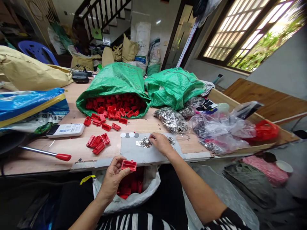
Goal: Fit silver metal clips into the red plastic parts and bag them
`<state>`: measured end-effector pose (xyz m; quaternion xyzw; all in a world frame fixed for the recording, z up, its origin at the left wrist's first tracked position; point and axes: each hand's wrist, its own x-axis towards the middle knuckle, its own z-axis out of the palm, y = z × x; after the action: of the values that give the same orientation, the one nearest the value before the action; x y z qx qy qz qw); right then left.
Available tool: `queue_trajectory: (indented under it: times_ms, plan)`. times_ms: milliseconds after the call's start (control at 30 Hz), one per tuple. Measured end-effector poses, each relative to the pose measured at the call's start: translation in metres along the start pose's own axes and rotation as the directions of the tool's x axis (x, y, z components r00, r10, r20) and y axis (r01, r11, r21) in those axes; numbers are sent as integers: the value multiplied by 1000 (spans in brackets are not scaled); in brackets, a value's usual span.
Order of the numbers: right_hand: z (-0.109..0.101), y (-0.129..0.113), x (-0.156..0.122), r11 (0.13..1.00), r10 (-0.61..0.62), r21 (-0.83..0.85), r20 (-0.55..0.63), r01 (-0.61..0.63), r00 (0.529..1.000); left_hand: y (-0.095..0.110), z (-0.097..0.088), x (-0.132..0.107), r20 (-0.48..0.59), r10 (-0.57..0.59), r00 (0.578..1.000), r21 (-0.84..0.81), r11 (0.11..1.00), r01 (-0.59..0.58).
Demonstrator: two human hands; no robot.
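My left hand [112, 175] grips a small red plastic box [129, 165], its open side facing up, just in front of the table edge. My right hand [161, 143] is over the grey mat [130, 154], its fingers pinched beside a heap of small shiny metal pieces [144, 142]. Something thin and dark shows at those fingertips, too small to name. A smaller heap of metal pieces [171, 140] lies beyond the right hand. Below the left hand, a white sack [153, 187] in the lap contains more red boxes [126, 190].
A green sack [112, 78] spills red boxes onto the table; a loose group of them [98, 144] lies left of the mat. Bags of metal pieces [171, 119] and clear plastic bags [216, 126] crowd the right. A white scale-like device [66, 130] and red-tipped lever [63, 157] are left.
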<state>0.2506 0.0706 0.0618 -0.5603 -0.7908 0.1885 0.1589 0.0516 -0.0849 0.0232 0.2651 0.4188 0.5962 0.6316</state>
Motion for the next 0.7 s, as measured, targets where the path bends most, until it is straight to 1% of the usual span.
queue_trajectory:
  times_ms: [167, 300, 533, 700]
  plan:
    - [6, -1, 12, 998, 15, -65, 27, -13, 1000, -1, -2, 2, -17, -11, 1000, 2, 1000, 11]
    - [8, -2, 14, 998, 13, -63, 42, -10, 999, -1, -4, 4, -17, -13, 1000, -5, 1000, 13]
    - [5, 9, 7, 999, -11, 38, 27, 10, 1000, 4, -2, 5, -33, -24, 999, -53, 998, 22]
    - [7, 19, 4, 993, -30, 117, -17, 31, 999, 9, 3, 5, -39, -44, 998, -73, 996, 41]
